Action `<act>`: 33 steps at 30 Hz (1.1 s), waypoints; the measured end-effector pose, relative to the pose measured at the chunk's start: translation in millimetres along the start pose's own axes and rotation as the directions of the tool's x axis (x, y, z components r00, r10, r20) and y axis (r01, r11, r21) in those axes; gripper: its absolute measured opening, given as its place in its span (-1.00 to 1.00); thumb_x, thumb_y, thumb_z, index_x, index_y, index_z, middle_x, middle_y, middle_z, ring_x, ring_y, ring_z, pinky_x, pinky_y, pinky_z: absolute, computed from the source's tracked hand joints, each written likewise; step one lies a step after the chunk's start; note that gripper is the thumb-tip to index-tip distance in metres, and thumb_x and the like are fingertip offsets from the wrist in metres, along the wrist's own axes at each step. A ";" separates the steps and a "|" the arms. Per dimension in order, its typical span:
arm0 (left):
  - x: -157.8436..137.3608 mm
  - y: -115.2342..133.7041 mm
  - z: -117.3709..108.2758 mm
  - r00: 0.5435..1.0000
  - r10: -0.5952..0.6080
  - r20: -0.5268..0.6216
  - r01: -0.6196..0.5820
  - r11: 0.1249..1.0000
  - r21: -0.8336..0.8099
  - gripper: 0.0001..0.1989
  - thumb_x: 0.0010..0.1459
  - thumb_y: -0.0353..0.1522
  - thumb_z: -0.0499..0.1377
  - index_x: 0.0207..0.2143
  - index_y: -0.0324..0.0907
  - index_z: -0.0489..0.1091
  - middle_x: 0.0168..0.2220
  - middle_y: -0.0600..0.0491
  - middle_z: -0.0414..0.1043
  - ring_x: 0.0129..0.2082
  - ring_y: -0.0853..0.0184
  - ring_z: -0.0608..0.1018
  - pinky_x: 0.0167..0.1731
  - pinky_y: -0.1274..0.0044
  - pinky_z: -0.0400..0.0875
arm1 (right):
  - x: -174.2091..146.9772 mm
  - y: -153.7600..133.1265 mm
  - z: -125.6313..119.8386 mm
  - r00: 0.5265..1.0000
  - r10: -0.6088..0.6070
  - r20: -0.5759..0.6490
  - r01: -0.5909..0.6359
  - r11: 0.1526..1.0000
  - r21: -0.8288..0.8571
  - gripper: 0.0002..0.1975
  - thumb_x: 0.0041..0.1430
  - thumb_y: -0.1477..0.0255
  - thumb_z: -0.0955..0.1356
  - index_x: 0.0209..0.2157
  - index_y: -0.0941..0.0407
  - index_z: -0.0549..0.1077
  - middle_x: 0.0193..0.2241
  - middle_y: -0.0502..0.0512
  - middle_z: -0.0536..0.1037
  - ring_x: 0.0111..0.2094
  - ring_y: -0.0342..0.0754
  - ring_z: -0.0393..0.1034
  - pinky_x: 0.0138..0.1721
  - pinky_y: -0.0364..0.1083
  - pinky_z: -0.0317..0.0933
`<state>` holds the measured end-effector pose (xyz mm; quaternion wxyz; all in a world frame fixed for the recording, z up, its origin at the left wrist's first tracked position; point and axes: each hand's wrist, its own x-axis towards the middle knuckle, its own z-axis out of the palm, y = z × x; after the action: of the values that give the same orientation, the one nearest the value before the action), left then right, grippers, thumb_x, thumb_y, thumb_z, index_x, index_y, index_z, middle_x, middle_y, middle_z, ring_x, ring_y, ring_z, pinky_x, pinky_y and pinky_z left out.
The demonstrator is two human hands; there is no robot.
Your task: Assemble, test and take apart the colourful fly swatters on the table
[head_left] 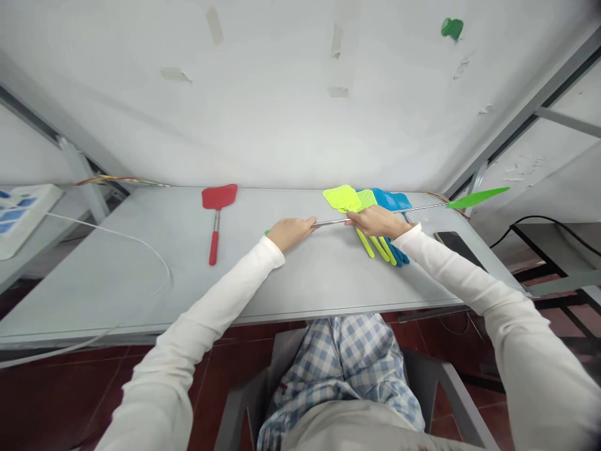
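Left hand point(292, 234) closed round the handle end point(267, 232) of a green swatter point(476, 198) — right hand point(375, 220) pinching its metal shaft point(331, 222).

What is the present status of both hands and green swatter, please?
Left hand on handle, right hand on metal shaft. Green swatter held crosswise, head toward right. Yellow swatters, blue swatters beneath right hand; contact unclear.
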<state>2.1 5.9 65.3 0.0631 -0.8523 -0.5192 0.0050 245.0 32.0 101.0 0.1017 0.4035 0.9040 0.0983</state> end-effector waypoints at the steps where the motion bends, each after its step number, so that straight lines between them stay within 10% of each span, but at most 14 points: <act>1: -2.1 -2.0 -1.5 1.000 0.001 -0.014 -0.001 1.000 -0.004 -0.63 0.33 -0.14 -0.14 -0.16 -0.14 0.35 -0.41 -0.07 0.54 -0.45 0.26 0.57 -0.48 0.53 0.27 | -2.7 6.2 -2.0 1.000 -0.008 -0.014 0.008 1.000 0.020 -0.52 0.37 0.13 0.03 -0.17 0.14 0.38 -0.44 0.15 0.54 -0.48 -0.05 0.37 -0.47 -0.12 -0.17; 10: -20.3 -49.0 -6.2 0.990 -0.087 -0.109 0.095 0.993 0.064 -0.69 0.30 -0.16 -0.07 -0.24 -0.07 0.42 -0.41 0.00 0.56 -0.43 0.27 0.56 -0.50 0.55 0.18 | -36.0 61.6 7.0 0.982 0.188 0.011 -0.183 0.967 -0.178 -0.44 0.36 0.09 -0.02 -0.15 0.15 0.40 -0.45 0.21 0.55 -0.45 0.03 0.42 -0.44 -0.12 -0.12; 33: -12.0 -10.5 -21.1 0.996 -0.089 -0.018 0.090 0.992 0.088 -0.60 0.34 -0.17 -0.18 -0.06 -0.11 0.36 -0.33 -0.10 0.55 -0.33 0.17 0.59 -0.38 0.48 0.31 | -5.0 1.5 -19.9 0.991 -0.020 -0.131 0.022 1.000 0.015 -0.56 0.38 0.16 0.07 -0.08 0.20 0.32 -0.32 0.21 0.54 -0.36 -0.02 0.42 -0.39 -0.13 -0.01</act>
<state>-11.1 -2.1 86.7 0.1045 -0.8245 -0.5557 0.0192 244.1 27.3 121.0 0.0398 0.3875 0.9137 0.1159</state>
